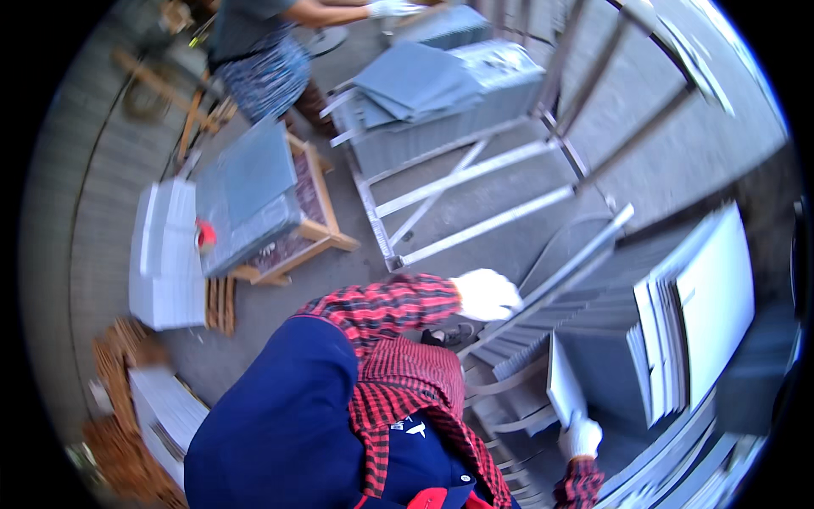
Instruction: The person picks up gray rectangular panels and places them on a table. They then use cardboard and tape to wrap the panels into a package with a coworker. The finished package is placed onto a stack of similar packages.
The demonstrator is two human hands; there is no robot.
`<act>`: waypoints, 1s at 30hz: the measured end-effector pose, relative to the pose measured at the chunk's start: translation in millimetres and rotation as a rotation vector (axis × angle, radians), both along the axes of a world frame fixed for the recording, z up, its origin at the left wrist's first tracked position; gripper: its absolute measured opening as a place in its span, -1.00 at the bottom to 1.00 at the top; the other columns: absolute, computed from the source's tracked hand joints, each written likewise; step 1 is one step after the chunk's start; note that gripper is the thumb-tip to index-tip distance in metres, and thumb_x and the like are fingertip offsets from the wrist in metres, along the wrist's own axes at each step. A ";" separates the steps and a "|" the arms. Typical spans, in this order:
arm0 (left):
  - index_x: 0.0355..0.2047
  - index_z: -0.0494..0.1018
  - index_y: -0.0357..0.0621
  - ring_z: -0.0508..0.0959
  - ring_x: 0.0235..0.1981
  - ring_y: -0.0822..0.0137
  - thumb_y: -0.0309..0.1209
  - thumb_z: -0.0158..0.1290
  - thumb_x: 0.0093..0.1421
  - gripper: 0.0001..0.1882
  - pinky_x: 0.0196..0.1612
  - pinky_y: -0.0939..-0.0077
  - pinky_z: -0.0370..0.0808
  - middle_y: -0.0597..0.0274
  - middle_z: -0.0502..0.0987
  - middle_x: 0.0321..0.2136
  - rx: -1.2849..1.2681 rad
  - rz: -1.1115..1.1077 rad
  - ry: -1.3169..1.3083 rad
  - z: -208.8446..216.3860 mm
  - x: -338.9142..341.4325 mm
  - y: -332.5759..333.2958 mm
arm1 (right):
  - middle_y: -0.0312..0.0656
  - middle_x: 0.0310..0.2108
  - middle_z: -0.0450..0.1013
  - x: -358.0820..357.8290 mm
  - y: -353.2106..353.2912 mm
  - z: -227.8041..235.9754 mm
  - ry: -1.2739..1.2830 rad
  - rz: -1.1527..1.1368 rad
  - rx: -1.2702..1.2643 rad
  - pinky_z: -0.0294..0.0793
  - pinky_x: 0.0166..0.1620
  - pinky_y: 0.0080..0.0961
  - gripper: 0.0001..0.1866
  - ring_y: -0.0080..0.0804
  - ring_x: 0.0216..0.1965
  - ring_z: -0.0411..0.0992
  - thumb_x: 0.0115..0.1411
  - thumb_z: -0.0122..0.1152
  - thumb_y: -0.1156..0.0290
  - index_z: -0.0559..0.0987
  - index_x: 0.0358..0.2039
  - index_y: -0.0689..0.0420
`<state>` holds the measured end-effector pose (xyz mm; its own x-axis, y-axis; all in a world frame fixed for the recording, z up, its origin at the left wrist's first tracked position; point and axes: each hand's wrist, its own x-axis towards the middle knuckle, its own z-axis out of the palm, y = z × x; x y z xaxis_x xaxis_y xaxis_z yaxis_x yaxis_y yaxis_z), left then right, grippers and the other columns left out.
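Both of my hands wear white gloves. My left hand [487, 295] hovers by the upper end of a leaning metal rail [560, 284] on the rack; blur hides how its fingers are set, and I see nothing in it. Low on the right, my right hand [581, 437] grips the lower edge of a thin, pale flat panel [563, 382], which stands tilted. Beside that panel are rows of grey panels [534, 335] set on edge in the rack. Farther right stands a group of larger white panels [719, 297], also on edge.
A metal frame cart [475, 242] with upright posts carries stacked grey sheets [415, 81] ahead. To the left, a wooden stand [318, 229] holds grey sheets beside a white stack [165, 254]. A person in a patterned apron [267, 76] works at the far left, one gloved hand extended.
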<state>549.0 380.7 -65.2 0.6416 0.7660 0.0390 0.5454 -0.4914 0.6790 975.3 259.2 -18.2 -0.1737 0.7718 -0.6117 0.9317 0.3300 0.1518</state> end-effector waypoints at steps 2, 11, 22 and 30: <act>-0.17 0.59 0.00 0.61 -0.21 -0.03 -0.11 -0.07 0.19 -0.63 -0.11 0.07 0.54 0.02 0.62 -0.28 -0.246 0.237 0.465 -5.5 -112.4 -57.9 | 0.00 -0.53 0.56 -7.7 0.9 1.9 -0.058 0.072 -0.043 0.57 -0.34 -0.09 -0.62 0.02 -0.45 0.58 0.02 0.27 0.24 0.47 -0.17 0.14; -0.05 0.56 0.06 0.55 -0.01 -0.03 0.00 -0.08 0.27 -0.57 0.08 0.11 0.44 0.08 0.60 -0.08 -0.656 1.074 0.271 -22.7 -320.0 -341.0 | -0.03 -0.55 0.59 -236.8 46.0 164.4 0.075 -0.175 -0.330 0.53 -0.41 -0.43 -0.64 -0.29 -0.51 0.59 -0.03 0.40 0.20 0.71 -0.38 0.29; 0.34 0.17 -0.28 0.21 0.35 0.29 0.08 -0.23 0.43 -0.28 0.39 0.42 0.07 0.07 0.20 0.35 -0.756 1.323 -1.398 -19.2 -298.1 -379.1 | -0.10 -0.33 0.61 -530.2 -46.2 193.0 0.844 0.132 -0.543 0.53 -0.28 -0.43 -0.77 -0.37 -0.37 0.55 0.13 0.30 0.48 0.61 -0.23 0.34; 0.34 0.16 -0.32 0.25 0.30 0.28 0.05 -0.14 0.41 -0.27 0.36 0.43 0.11 0.07 0.27 0.31 -0.438 1.666 -1.387 -9.8 -364.1 -402.3 | -0.20 -0.23 0.54 -627.5 -33.1 81.9 1.296 -0.542 -0.477 0.47 -0.14 -0.47 -0.61 -0.45 -0.25 0.48 0.17 0.30 0.34 0.56 -0.04 0.27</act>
